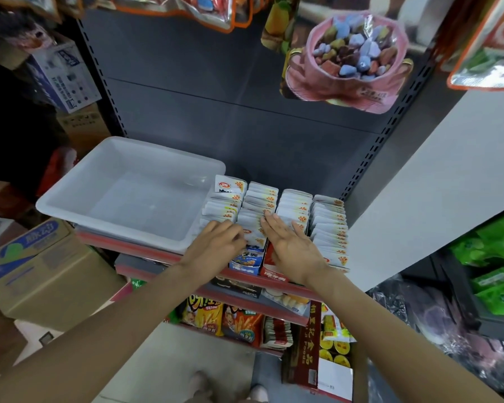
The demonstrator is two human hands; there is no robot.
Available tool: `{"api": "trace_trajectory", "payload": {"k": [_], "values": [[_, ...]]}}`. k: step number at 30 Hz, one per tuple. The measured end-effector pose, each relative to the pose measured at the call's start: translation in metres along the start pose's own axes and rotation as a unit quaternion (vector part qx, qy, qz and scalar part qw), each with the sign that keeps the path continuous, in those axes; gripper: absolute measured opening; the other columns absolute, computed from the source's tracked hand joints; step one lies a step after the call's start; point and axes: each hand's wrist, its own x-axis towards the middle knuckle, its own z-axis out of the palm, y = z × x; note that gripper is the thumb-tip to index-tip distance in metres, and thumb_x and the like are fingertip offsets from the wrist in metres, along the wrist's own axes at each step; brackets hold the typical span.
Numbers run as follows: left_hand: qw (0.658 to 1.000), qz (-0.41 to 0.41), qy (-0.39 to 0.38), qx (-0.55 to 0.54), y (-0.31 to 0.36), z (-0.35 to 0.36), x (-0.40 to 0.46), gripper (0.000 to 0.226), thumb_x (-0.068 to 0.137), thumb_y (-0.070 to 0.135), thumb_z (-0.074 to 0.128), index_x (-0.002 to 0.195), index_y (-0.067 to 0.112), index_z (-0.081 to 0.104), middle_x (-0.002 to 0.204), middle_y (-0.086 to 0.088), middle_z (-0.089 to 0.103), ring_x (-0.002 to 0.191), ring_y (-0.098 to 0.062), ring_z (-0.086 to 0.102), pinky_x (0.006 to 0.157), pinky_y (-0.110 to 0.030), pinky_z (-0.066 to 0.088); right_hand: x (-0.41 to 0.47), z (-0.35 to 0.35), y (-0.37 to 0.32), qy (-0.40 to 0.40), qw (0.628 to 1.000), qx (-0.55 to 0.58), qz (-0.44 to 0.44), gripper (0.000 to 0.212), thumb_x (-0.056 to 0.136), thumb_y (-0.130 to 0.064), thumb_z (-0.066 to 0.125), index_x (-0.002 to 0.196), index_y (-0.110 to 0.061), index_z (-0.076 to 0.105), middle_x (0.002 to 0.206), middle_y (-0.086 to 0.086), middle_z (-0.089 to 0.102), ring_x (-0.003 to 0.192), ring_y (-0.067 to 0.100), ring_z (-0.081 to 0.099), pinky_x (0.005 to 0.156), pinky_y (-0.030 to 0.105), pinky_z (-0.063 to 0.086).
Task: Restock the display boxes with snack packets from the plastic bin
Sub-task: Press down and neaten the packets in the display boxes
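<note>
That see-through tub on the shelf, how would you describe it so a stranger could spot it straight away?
Find the dark metal shelving unit and its red-edged shelf at hand level. On the left of that shelf sits the plastic bin, just beside the four rows of white snack packets. It is the only pale, translucent, shallow rectangular tray there, and nothing shows inside it.
</note>
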Motion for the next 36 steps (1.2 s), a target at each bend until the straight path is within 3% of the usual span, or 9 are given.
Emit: {"api": "trace_trajectory", "payload": {"k": [5, 9, 13, 16, 22, 26, 29, 32, 36], "values": [[0.999, -0.039, -0.002, -0.033, 0.001, -0.009, 0.01, 0.02, 0.058, 0.026, 0.087, 0.075, 0.027, 0.075, 0.098, 0.004, 0.058, 0.1, -0.016, 0.048, 0.077, -0.034, 0.044, 0.001, -0.002, 0.004, -0.002, 1.0, -0.002, -0.006, 0.073, 0.094, -0.009, 0.04, 0.151, -0.014, -0.006, 0.158, 0.001, -0.015, 0.146, 0.013, -0.011, 0.117, 0.035, -0.006], [0.993, -0.08, -0.03, -0.086, -0.006, -0.009, 0.014, 0.022, 0.085, 0.03, 0.066, 0.103, 0.022, 0.072, 0.126, 0.001, 0.048, 0.122, -0.02, 0.039, 0.098, -0.036, 0.03, 0.003, -0.002, 0.002, 0.012, 0.999, 0.034, -0.001, 0.066, 0.096, -0.01, 0.039, 0.152, -0.016, 0.004, 0.159, 0.001, -0.006, 0.147, 0.014, -0.002, 0.119, 0.037, -0.003], [0.982, -0.093, 0.032, -0.161, -0.016, -0.005, 0.001, 0.028, 0.09, 0.038, 0.05, 0.106, 0.019, 0.062, 0.113, 0.003, 0.057, 0.106, -0.014, 0.049, 0.088, -0.03, 0.039, 0.01, -0.013, -0.001, 0.087, 0.991, 0.099, -0.004, 0.053, 0.098, -0.015, 0.04, 0.148, -0.015, 0.025, 0.156, 0.002, 0.02, 0.142, 0.017, 0.023, 0.118, 0.028, 0.01], [0.968, -0.155, 0.064, -0.185, -0.042, -0.007, -0.01, 0.022, 0.094, 0.015, 0.05, 0.113, 0.011, 0.061, 0.117, -0.003, 0.059, 0.109, -0.02, 0.051, 0.092, -0.034, 0.042, 0.024, -0.024, -0.005, 0.108, 0.982, 0.153, 0.016, 0.052, 0.097, -0.012, 0.04, 0.147, -0.016, 0.028, 0.154, 0.0, 0.026, 0.14, 0.016, 0.025, 0.11, 0.015, 0.013], [0.954, -0.202, -0.018, -0.22, -0.095, -0.014, 0.022, 0.049, 0.096, 0.007, 0.039, 0.145, 0.013, 0.033, 0.153, 0.0, 0.027, 0.14, -0.016, 0.026, 0.115, -0.024, 0.017, 0.076, -0.043, -0.02, 0.062, 0.984, 0.164, 0.037, 0.061, 0.099, -0.015, 0.038, 0.151, -0.013, 0.007, 0.159, 0.003, 0.006, 0.146, 0.015, 0.009, 0.114, 0.018, 0.006], [0.955, -0.166, -0.062, -0.239, -0.109, -0.005, 0.042, 0.059, 0.095, 0.005, 0.04, 0.149, 0.014, 0.02, 0.158, 0.0, 0.014, 0.144, -0.014, 0.016, 0.117, -0.023, 0.013, 0.112, -0.045, -0.033, 0.041, 0.98, 0.182, 0.071, 0.054, 0.098, -0.012, 0.039, 0.149, -0.01, 0.022, 0.149, 0.012, 0.031, 0.137, 0.027, 0.03, 0.113, 0.029, 0.023], [0.953, -0.141, -0.094, -0.25, -0.112, 0.003, 0.049, 0.053, 0.093, 0.006, 0.042, 0.145, 0.012, 0.032, 0.151, -0.004, 0.03, 0.139, -0.018, 0.029, 0.114, -0.025, 0.022, 0.121, -0.039, -0.037, 0.057, 0.963, 0.237, 0.12, 0.037, 0.095, -0.008, 0.039, 0.13, -0.012, 0.05, 0.126, 0.015, 0.055, 0.115, 0.03, 0.052, 0.097, 0.036, 0.043], [0.95, -0.129, -0.106, -0.264, -0.117, 0.009, 0.049, 0.041, 0.093, 0.009, 0.044, 0.133, 0.014, 0.049, 0.135, -0.003, 0.046, 0.127, -0.018, 0.042, 0.107, -0.028, 0.032, 0.119, -0.039, -0.031, 0.09, 0.952, 0.255, 0.144, 0.029, 0.093, -0.006, 0.041, 0.114, -0.013, 0.059, 0.112, 0.011, 0.065, 0.103, 0.029, 0.06, 0.089, 0.036, 0.048], [0.955, -0.109, -0.1, -0.259, -0.126, 0.013, 0.046, 0.04, 0.097, 0.012, 0.039, 0.135, 0.019, 0.05, 0.138, 0.0, 0.048, 0.125, -0.017, 0.045, 0.106, -0.027, 0.034, 0.126, -0.051, -0.02, 0.125, 0.955, 0.22, 0.155, 0.038, 0.094, -0.007, 0.045, 0.131, -0.01, 0.052, 0.133, 0.011, 0.052, 0.12, 0.026, 0.05, 0.097, 0.027, 0.039]]}}
